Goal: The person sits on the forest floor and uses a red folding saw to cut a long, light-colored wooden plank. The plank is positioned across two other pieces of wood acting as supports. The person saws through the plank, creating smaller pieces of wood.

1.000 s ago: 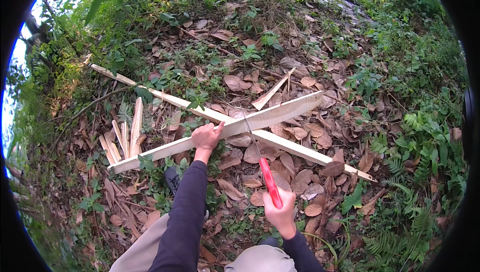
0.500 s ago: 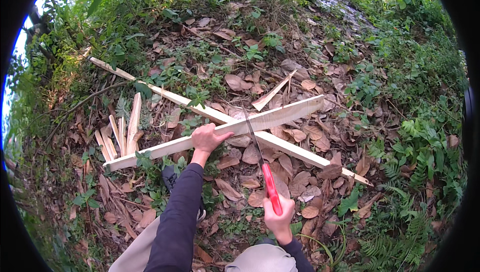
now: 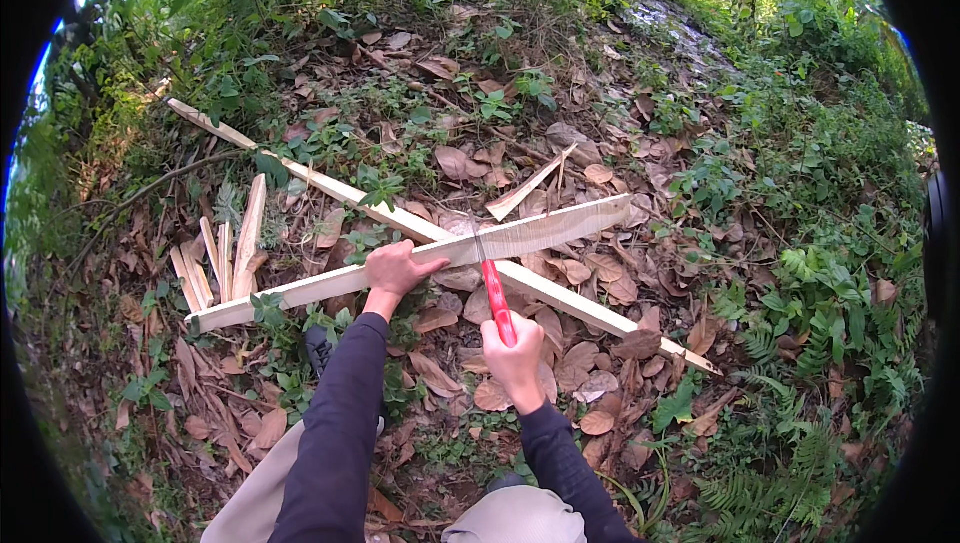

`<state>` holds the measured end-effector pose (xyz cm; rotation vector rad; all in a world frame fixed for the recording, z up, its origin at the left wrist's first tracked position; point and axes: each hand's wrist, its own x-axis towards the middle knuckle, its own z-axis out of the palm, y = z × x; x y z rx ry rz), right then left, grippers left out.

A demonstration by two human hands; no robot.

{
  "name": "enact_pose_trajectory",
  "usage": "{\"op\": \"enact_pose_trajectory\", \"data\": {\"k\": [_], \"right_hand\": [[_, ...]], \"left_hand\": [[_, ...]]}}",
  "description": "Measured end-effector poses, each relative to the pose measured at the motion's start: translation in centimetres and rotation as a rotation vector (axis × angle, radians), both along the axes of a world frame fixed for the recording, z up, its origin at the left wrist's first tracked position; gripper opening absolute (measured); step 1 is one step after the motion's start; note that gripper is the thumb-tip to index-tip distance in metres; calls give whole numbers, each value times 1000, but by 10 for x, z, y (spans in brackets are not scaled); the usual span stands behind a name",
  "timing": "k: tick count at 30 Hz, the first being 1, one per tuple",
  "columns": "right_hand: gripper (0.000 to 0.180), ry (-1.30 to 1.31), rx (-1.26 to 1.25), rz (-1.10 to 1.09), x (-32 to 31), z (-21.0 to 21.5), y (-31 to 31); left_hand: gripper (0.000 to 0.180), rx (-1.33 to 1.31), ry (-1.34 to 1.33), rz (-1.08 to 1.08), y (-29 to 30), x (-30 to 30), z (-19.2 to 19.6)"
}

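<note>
A pale wooden plank [image 3: 290, 295] lies across a longer, thinner wooden strip [image 3: 575, 305], and the two form an X on the ground. My left hand [image 3: 395, 270] presses on the plank just left of the crossing, its thumb pointing right and its fingers over the far edge. In my right hand [image 3: 514, 353] is the red handle of a hand saw [image 3: 497, 303], with the fingers wrapped round it. The blade meets the plank right of my left thumb, close to the crossing; most of it is hidden behind the handle and plank.
Several short split wood pieces [image 3: 243, 243] lie at the left beside the plank's end. Beyond the crossing is a forked wood offcut [image 3: 530, 186]. Dry brown leaves [image 3: 435, 378] and low green plants cover the sloping ground. My dark shoe [image 3: 318, 348] is near the plank.
My right hand has pushed the saw forward, away from me, so the handle is now close to the plank. My left hand stays on the plank. The whole view has shifted slightly.
</note>
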<state>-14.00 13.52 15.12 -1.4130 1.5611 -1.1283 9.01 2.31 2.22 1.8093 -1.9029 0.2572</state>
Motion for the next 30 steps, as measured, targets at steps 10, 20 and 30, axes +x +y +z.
{"op": "enact_pose_trajectory", "data": {"k": [10, 20, 30], "right_hand": [[29, 34, -13, 31, -15, -10, 5], [27, 8, -9, 32, -30, -16, 36], [10, -68, 69, -4, -60, -14, 79]], "left_hand": [[73, 29, 30, -20, 4, -16, 0], [75, 26, 11, -9, 3, -11, 2], [76, 41, 15, -19, -2, -10, 0]]}}
